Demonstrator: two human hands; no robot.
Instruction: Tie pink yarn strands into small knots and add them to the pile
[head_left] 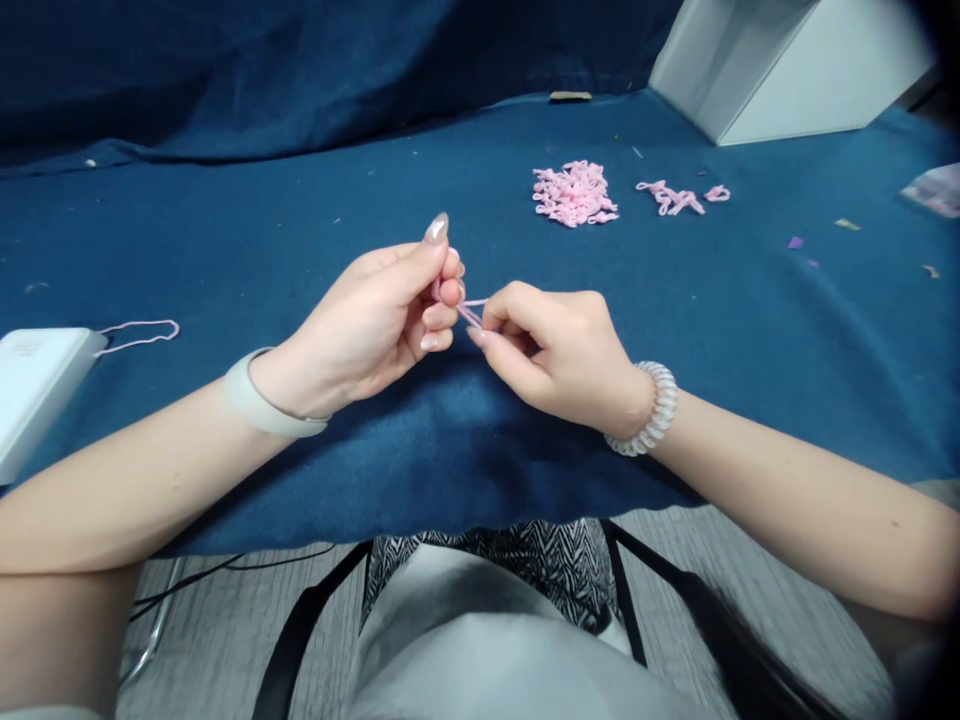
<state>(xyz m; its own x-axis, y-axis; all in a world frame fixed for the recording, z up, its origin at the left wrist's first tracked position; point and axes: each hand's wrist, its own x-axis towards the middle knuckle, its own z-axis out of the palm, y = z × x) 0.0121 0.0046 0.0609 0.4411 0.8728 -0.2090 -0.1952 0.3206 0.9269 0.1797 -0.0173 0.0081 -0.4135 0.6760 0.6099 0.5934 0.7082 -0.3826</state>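
Note:
Between my hands stretches a thin pink cord (pixel 470 312), held just above the blue cloth. My left hand (pixel 394 310) is closed on one part of it, thumb pressed against the curled fingers. In my right hand (pixel 555 340), thumb and forefinger pinch the cord a short way to the right. The stretch inside my left fingers is mostly hidden. Beyond my right hand, a heap of small knotted pink cord loops (pixel 575 194) lies on the cloth. Several more pink loops (pixel 679 197) lie loosely to the right of that heap.
A white box-shaped device (pixel 45 385) sits at the left edge, with a pink cord loop (pixel 142 335) sticking out from it. A large white box (pixel 780 75) stands at the back right. Small scraps dot the blue cloth (pixel 225 240). The table's front edge is near my lap.

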